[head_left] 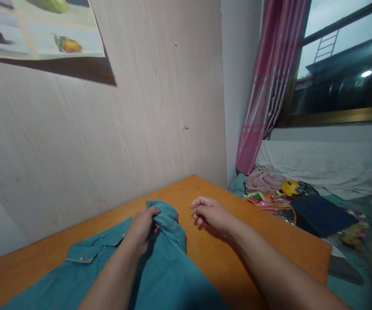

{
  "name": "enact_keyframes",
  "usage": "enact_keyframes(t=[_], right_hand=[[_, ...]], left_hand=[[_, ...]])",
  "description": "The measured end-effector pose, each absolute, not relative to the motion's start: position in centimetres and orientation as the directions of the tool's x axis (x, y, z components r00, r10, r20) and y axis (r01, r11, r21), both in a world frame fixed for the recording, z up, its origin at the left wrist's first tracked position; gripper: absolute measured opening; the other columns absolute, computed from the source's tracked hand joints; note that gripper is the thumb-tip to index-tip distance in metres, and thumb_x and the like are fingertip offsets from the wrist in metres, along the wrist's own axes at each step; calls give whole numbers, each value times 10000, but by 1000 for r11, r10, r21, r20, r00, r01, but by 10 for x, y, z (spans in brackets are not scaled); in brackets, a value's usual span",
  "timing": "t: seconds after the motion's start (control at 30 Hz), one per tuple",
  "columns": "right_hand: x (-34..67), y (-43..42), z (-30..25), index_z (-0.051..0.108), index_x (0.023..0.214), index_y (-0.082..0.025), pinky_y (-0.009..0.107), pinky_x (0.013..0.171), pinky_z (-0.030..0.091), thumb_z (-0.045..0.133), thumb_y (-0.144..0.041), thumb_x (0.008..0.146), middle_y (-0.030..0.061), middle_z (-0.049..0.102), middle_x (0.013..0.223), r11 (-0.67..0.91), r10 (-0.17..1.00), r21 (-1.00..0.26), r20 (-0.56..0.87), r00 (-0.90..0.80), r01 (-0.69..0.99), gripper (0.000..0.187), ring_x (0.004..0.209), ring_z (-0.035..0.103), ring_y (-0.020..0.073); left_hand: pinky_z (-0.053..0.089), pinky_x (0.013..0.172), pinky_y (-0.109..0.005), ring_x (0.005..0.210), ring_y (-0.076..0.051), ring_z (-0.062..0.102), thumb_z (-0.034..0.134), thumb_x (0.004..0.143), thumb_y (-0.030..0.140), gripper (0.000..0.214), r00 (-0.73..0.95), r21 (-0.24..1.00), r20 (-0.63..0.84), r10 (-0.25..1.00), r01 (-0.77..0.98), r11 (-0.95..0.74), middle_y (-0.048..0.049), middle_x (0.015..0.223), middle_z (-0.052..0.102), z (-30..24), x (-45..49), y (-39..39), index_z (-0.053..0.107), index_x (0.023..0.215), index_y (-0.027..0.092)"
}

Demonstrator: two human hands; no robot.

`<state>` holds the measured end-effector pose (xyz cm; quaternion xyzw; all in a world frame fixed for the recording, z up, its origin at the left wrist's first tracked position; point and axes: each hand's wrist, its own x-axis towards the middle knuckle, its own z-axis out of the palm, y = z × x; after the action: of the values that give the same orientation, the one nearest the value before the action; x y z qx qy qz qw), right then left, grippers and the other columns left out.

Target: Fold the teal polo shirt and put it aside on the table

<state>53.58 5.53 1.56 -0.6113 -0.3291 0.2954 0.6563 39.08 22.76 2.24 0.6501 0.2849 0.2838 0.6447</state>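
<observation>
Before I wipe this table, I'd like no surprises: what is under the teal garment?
The orange tabletop shows along the visible edges of the teal garment. Whatever else lies beneath the cloth is covered and cannot be seen.

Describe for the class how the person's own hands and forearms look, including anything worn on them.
The left hand and right hand wear no gloves. No sleeve covers the visible parts of the left forearm or right forearm, and no watch shows. Rings are too small to judge.
</observation>
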Motion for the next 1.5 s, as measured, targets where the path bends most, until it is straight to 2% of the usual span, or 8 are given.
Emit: enact_keyframes(t=[0.2, 0.3, 0.57, 0.73, 0.9, 1.1, 1.3, 1.5], right_hand=[[523, 56, 12, 630, 900, -198, 184, 412, 264, 543, -190, 728, -79, 521, 520, 16, 881, -998, 40, 470, 56, 193, 407, 422, 70], [514, 54, 14, 612, 855, -197, 184, 413, 278, 594, -273, 797, -72, 535, 539, 7, 907, -998, 33, 419, 65, 97, 415, 437, 70], [509, 52, 17, 510, 772, -213, 201, 421, 309, 623, -633, 853, -58, 532, 543, -23, 926, -989, 34, 377, 146, 442, 441, 455, 91], [506, 51, 18, 540, 734, -197, 205, 464, 259, 749, -477, 783, -69, 473, 567, 10, 931, -959, 113, 346, 285, 353, 523, 407, 87], [507, 56, 14, 517, 639, -195, 227, 512, 268, 683, -330, 776, -64, 436, 576, 43, 916, -952, 159, 368, 303, 254, 547, 369, 91], [525, 54, 17, 584, 583, -177, 218, 509, 318, 528, -200, 709, -10, 539, 566, 53, 822, -976, 163, 545, 211, 140, 546, 465, 108], [545, 50, 15, 545, 569, -189, 214, 467, 346, 519, -186, 743, 5, 569, 518, -47, 700, -992, 51, 712, 117, 176, 460, 499, 107], [549, 51, 17, 511, 567, -202, 211, 462, 349, 525, -144, 791, -16, 562, 496, -106, 630, -972, 99, 770, 212, 231, 445, 496, 100]], left_hand=[[554, 540, -318, 504, -179, 624, 559, 772, 245, 55, 655, 919, -266, 707, -48, 390, -20, 610, 622, 34, 379, 234, 566, 770, 190], [567, 546, -323, 495, -178, 626, 547, 804, 229, 64, 670, 889, -291, 683, -74, 451, -22, 619, 632, 39, 380, 228, 585, 792, 178], [470, 458, -217, 464, -112, 557, 601, 782, 176, 76, 761, 923, -99, 641, -170, 344, 15, 587, 581, 35, 394, 210, 538, 741, 180], [473, 510, -212, 500, -92, 552, 706, 748, 211, 197, 835, 929, 11, 550, -211, 303, 48, 624, 564, 40, 397, 192, 515, 794, 193], [550, 697, -284, 709, -150, 669, 815, 692, 208, 416, 893, 937, 55, 446, -200, 285, -3, 847, 661, 47, 394, 182, 528, 993, 198], [531, 702, -280, 698, -143, 665, 824, 695, 201, 514, 874, 965, 66, 481, -180, 193, 18, 834, 644, 37, 393, 193, 524, 1112, 209], [470, 930, -303, 1142, -227, 609, 846, 719, 282, 469, 770, 980, 198, 607, -148, -132, -117, 1222, 649, 73, 386, 175, 655, 1142, 214], [493, 685, -303, 735, -181, 607, 728, 809, 498, 262, 880, 924, 375, 292, -382, -36, -42, 737, 689, 130, 327, 135, 734, 843, 239]])
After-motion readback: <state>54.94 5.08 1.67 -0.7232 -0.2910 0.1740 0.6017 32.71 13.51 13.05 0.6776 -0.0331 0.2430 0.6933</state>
